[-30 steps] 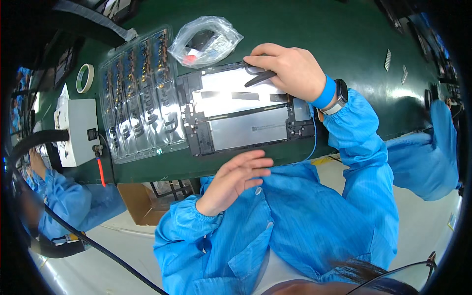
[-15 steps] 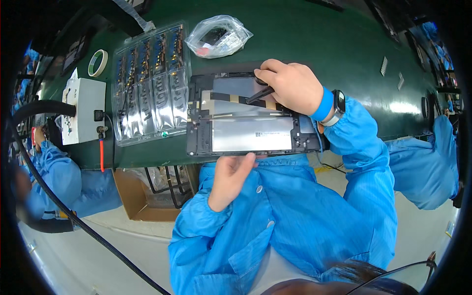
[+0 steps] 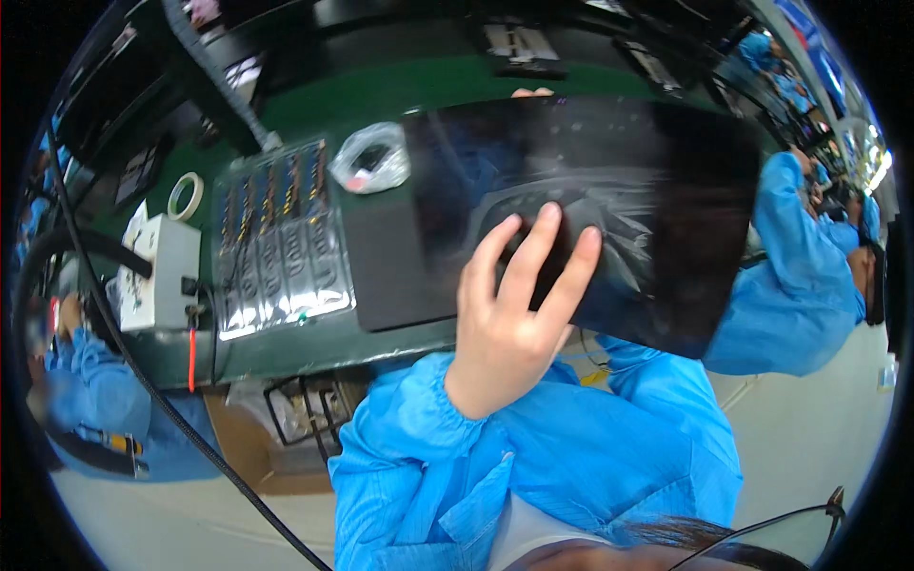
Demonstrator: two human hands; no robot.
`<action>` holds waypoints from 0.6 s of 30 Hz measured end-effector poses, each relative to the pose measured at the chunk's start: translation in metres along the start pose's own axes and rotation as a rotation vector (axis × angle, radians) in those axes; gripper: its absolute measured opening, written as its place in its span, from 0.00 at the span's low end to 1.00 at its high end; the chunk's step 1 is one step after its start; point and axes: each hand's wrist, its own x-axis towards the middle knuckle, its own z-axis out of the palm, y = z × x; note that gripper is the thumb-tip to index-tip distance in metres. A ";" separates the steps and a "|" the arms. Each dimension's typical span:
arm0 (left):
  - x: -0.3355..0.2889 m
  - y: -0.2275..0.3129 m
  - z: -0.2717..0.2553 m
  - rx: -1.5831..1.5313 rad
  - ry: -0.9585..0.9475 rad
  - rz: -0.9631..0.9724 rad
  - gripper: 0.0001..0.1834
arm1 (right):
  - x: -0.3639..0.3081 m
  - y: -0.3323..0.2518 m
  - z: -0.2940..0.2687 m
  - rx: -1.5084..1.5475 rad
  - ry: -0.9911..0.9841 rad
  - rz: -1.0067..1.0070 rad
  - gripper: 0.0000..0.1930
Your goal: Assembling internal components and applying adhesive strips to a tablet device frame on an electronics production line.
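A tablet [image 3: 695,190] is raised off the bench, tilted, its glossy black screen side facing me. Loose clear film wrinkles and glints across the middle of the screen. Spread over that film are the fingers of my left hand [image 3: 509,314], touching the surface and not wrapped round it. Of my right hand [image 3: 533,92] only fingertips show, curled over the tablet's far edge; the rest is hidden behind it. Under the tablet's left side lies a dark mat [image 3: 390,266] on the green bench. The tweezers are out of sight.
Left of the mat lies a clear tray [image 3: 281,238] of small circuit boards. Near it are a plastic bag [image 3: 371,159], a tape roll [image 3: 186,196] and a white box [image 3: 164,271] with a hose. Below the bench stands a cardboard box [image 3: 238,433]. Co-workers sit on both sides.
The tablet has been lifted and flipped from its open inside to its screen side. My left hand has moved onto the screen; my right has gone behind it, and the tweezers have left view.
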 end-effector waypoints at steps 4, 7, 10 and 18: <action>-0.011 0.005 0.007 0.283 -0.005 0.024 0.22 | -0.005 -0.007 -0.014 -0.015 0.043 -0.083 0.18; -0.016 0.003 0.012 0.366 0.034 0.036 0.22 | -0.006 -0.005 -0.014 -0.002 0.050 -0.123 0.19; -0.019 -0.001 0.011 0.414 0.024 0.037 0.21 | -0.002 0.001 -0.010 0.031 0.034 -0.155 0.20; -0.026 -0.006 0.009 -0.607 -0.195 -0.554 0.22 | 0.024 0.015 0.030 -0.782 -0.189 -0.434 0.26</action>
